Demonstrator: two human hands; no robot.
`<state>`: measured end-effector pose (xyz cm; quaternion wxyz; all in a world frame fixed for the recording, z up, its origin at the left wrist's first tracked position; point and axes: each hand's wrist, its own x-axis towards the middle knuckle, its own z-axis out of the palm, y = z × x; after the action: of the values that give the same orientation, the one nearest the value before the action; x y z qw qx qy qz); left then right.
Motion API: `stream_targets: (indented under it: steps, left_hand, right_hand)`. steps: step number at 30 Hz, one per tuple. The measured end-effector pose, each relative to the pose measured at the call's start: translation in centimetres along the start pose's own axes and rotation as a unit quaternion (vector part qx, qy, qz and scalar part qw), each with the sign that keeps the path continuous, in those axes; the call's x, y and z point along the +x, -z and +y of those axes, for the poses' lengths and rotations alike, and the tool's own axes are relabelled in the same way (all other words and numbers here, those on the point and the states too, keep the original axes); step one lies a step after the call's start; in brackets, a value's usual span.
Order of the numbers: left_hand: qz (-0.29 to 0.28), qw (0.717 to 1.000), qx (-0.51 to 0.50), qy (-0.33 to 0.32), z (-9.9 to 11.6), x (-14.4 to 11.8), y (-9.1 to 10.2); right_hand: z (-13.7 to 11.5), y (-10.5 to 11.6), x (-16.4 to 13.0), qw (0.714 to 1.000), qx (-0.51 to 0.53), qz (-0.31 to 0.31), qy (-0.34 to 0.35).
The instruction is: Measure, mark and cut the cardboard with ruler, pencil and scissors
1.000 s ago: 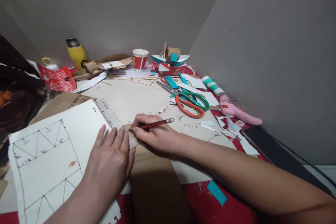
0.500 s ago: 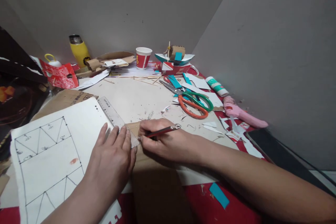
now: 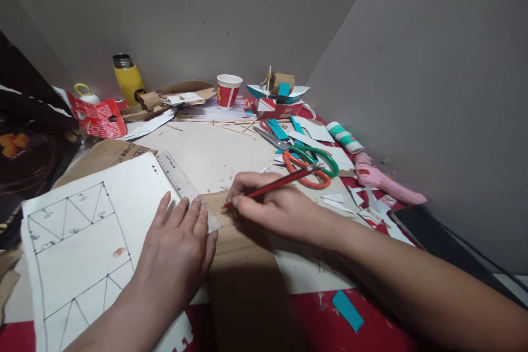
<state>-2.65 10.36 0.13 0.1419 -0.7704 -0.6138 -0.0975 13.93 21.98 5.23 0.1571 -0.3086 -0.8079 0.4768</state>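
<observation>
My left hand (image 3: 177, 242) lies flat, fingers spread, pressing a clear plastic ruler (image 3: 211, 215) down along the edge of a white sheet (image 3: 86, 253). Triangles, lines and small numbers are drawn on that sheet in dark strokes. Under the ruler's right side is a piece of brown cardboard (image 3: 235, 250). In my right hand (image 3: 272, 206) is a red and black pencil (image 3: 284, 180), gripped near its point. The tip is just right of the ruler's edge, over the cardboard; whether it touches cannot be told.
Scissors with green and orange handles (image 3: 307, 162) lie beyond my right hand. A pink glue gun (image 3: 385, 179) and a dark phone-like slab (image 3: 429, 231) are at the right. At the back stand a yellow bottle (image 3: 128, 81), a paper cup (image 3: 228, 93) and a model boat (image 3: 280, 91).
My right hand has shifted slightly right and up, and its pencil tip has moved away from the ruler's edge. My left hand stays on the ruler.
</observation>
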Motion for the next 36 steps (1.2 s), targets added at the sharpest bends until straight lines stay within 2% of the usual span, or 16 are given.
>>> stream_targets:
  steps: [3,6,9,11,13,16,18,24,32,36]
  left_hand:
    - [-0.006,1.0,-0.013,0.016,-0.9,0.0,0.0]
    - [-0.017,0.999,-0.01,0.045,-2.0,0.1,0.0]
    - [-0.02,0.997,-0.024,0.067,-2.7,0.1,0.0]
    - [-0.007,0.996,-0.054,0.076,-3.0,0.1,0.0]
    - [0.018,0.992,-0.095,0.086,-3.1,0.0,0.2]
    - [0.06,0.98,-0.153,0.111,-3.2,0.0,0.3]
    - [0.063,0.972,-0.18,0.135,-3.1,-0.1,0.4]
    - [0.007,0.934,-0.285,0.216,-2.6,-0.4,0.3]
    - [-0.019,0.924,-0.312,0.222,-2.4,-0.1,0.6]
    - [-0.07,0.904,-0.343,0.245,-1.9,-0.3,1.0]
  right_hand:
    - [0.6,0.1,0.6,0.989,0.133,0.044,-0.046]
    - [1.9,-0.1,1.3,0.981,0.18,0.066,-0.039]
    - [3.3,-0.1,1.8,0.989,0.112,0.099,0.012]
    - [3.7,0.2,1.8,0.992,0.0,0.103,0.069]
    - [3.8,0.5,1.8,0.985,-0.115,0.077,0.1]
    - [3.3,0.6,1.8,0.972,-0.217,0.034,0.076]
    - [2.9,0.6,1.8,0.967,-0.25,0.021,0.053]
    - [2.0,0.3,1.6,0.959,-0.284,-0.014,0.009]
    - [2.7,0.0,1.5,0.975,-0.22,-0.002,0.038]
    - [2.8,-0.1,1.5,0.977,-0.21,0.002,0.034]
